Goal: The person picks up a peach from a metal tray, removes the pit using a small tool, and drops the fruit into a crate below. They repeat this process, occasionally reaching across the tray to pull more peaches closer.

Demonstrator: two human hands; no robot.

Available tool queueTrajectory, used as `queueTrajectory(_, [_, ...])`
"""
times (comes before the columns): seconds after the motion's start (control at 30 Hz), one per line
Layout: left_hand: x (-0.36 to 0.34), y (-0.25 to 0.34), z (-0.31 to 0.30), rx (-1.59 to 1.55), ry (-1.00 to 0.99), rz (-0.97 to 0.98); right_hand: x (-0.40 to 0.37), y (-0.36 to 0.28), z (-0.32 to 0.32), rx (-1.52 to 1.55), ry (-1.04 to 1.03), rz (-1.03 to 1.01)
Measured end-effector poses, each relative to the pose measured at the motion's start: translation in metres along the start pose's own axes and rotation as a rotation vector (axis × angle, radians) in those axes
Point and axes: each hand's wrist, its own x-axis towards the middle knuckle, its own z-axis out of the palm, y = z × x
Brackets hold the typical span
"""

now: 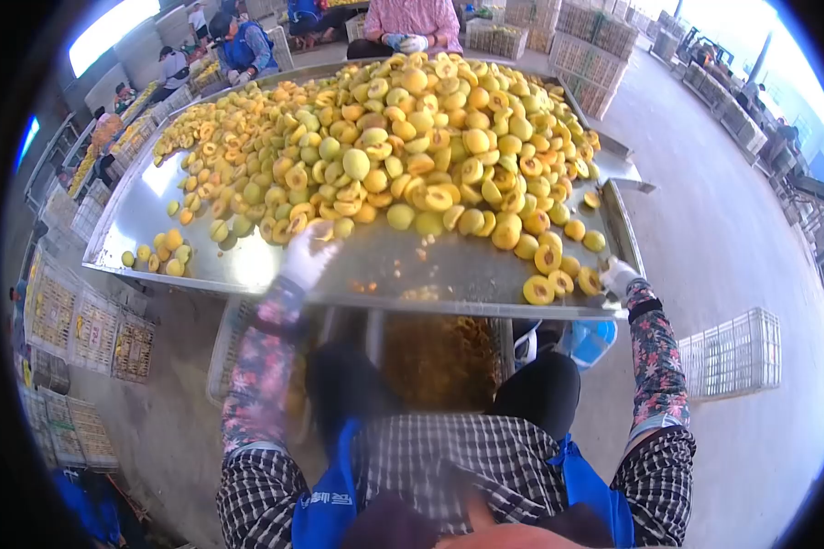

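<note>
A large heap of yellow-green halved fruit (pixel 412 137) covers the back and middle of a metal table (pixel 339 284). My left hand (pixel 308 256), in a white glove, is at the heap's front edge, its fingers against a fruit half; motion blurs it, and its exact grip is unclear. My right hand (pixel 619 277), also gloved, is at the table's front right corner beside several cut halves (pixel 558 279); what its fingers hold, if anything, is hidden. Small fruit scraps (pixel 421 293) lie on the metal between the hands.
Below the table edge stands a crate (pixel 439 361) with brownish contents. A white crate (pixel 732 355) is on the floor at right, and more crates (pixel 87 320) are at left. Across the table a person in a pink top (pixel 412 23) sits with gloved hands together.
</note>
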Motion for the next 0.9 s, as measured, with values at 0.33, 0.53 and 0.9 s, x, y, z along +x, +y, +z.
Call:
queueTrajectory(0.33, [0.15, -0.118, -0.071, 0.327, 0.341, -0.2, 0.005, -0.13, 0.036, 0.176, -0.202, -0.384])
queueTrajectory(0.53, [0.209, -0.049, -0.019, 0.464, 0.311, -0.616, 0.019, -0.196, 0.004, 0.374, -0.265, -0.413])
queueTrajectory(0.9, [0.175, -0.033, 0.014, 0.476, 0.019, -0.249, 0.254, -0.272, -0.031, -0.049, 0.537, -0.347])
